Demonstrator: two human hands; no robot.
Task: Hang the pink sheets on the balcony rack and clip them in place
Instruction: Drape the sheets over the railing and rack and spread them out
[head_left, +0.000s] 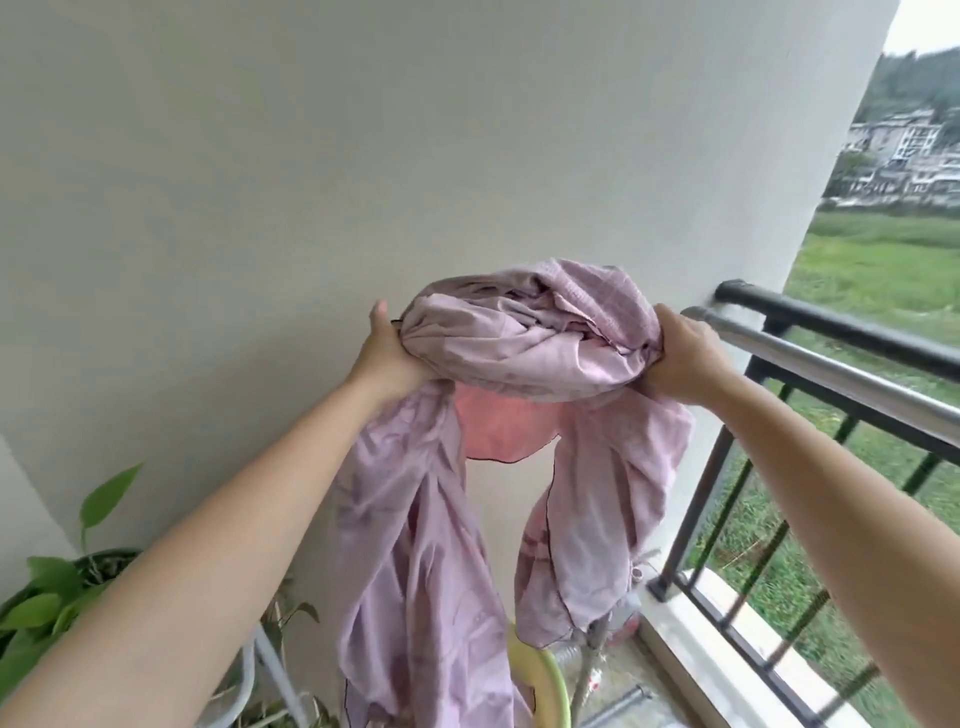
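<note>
A bunched pink sheet is held up at chest height in front of a pale wall. My left hand grips its left end and my right hand grips its right end. Two long folds of the sheet hang down from the bundle, one on each side, reaching towards the floor. A silver rack bar runs along the balcony railing just to the right of my right hand. No clips are in view.
A black balcony railing with vertical bars stands on the right, with a green field beyond. A potted green plant sits at the lower left. A yellow-green basin rim shows below the hanging sheet.
</note>
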